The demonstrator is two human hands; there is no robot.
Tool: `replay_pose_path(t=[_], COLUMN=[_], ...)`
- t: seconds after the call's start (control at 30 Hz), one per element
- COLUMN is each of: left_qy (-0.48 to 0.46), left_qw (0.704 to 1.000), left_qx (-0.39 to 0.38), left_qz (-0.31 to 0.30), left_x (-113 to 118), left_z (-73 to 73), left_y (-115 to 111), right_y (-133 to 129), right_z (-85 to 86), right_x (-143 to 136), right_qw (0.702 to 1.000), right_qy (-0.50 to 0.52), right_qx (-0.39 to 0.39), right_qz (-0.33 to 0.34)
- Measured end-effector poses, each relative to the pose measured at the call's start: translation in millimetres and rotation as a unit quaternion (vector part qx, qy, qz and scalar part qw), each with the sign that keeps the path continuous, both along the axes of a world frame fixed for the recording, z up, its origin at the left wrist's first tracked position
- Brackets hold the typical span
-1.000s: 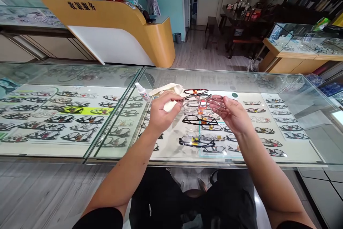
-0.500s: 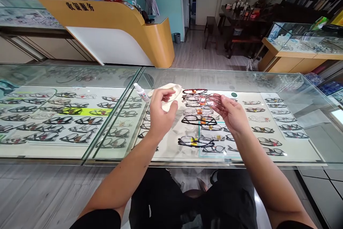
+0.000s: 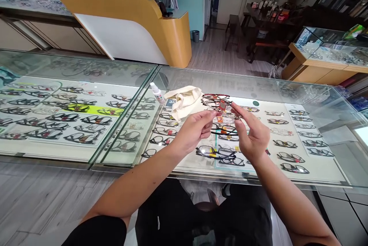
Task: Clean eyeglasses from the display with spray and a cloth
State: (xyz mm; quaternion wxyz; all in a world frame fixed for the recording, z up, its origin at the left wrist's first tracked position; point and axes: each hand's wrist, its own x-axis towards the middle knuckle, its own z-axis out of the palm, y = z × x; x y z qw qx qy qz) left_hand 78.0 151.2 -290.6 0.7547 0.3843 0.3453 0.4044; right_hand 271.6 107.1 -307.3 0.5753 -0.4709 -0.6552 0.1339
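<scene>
Over the glass counter, both hands meet at a pair of clear-framed eyeglasses (image 3: 228, 115). My left hand (image 3: 195, 131) is closed in a pinch at their left side. My right hand (image 3: 253, 134) grips the other side between thumb and fingers. Part of the frame is hidden by the fingers and blends into the glasses behind it. A crumpled cream cloth (image 3: 186, 102) lies beyond my left hand, beside a small white spray bottle (image 3: 157, 93). Black-framed eyeglasses (image 3: 215, 152) rest nearer to me, and a reddish dark pair (image 3: 215, 97) is just past my hands.
The glass display counter (image 3: 184, 174) holds rows of eyeglasses on white trays. A wooden cash desk (image 3: 175, 40) stands behind it at left. Another display case (image 3: 330, 56) is at back right, near a dark table (image 3: 267, 15) with a stool (image 3: 233, 31).
My left hand has moved right from beside the cloth and now pinches the eyeglasses. My right hand keeps hold of them, its fingers shifted. The view has tilted slightly.
</scene>
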Motion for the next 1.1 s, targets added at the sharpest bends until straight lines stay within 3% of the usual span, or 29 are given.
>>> replay_pose_path(t=[0.17, 0.27, 0.33, 0.43, 0.63, 0.83, 1.1], left_qy=[-0.042, -0.020, 0.033, 0.112, 0.178, 0.221, 0.231], left_qw=[0.998, 0.998, 0.994, 0.976, 0.948, 0.928, 0.929], left_qx=[-0.028, 0.000, 0.061, 0.160, 0.252, 0.291, 0.287], left_qz=[0.027, 0.057, 0.084, 0.096, 0.073, 0.070, 0.045], left_x=[-3, -5, -6, -5, -4, -8, -4], left_z=[-2.9, -6.6, -8.6, -10.5, -11.7, -11.8, -13.3], left_y=[7, 12, 13, 12, 9, 9, 8], right_y=[8, 10, 10, 12, 20, 17, 14], right_z=[-11.5, -8.0, -2.3, 4.1, 3.1, 1.8, -2.8], right_x=[5, 4, 4, 5, 12, 8, 2], right_qw=[0.990, 0.984, 0.988, 0.996, 0.981, 0.978, 0.980], right_qy=[-0.119, -0.150, -0.124, -0.036, 0.081, 0.078, 0.053], right_qx=[0.039, 0.051, 0.040, -0.037, -0.139, -0.149, -0.154], right_qz=[0.066, 0.087, 0.080, 0.069, 0.111, 0.125, 0.112])
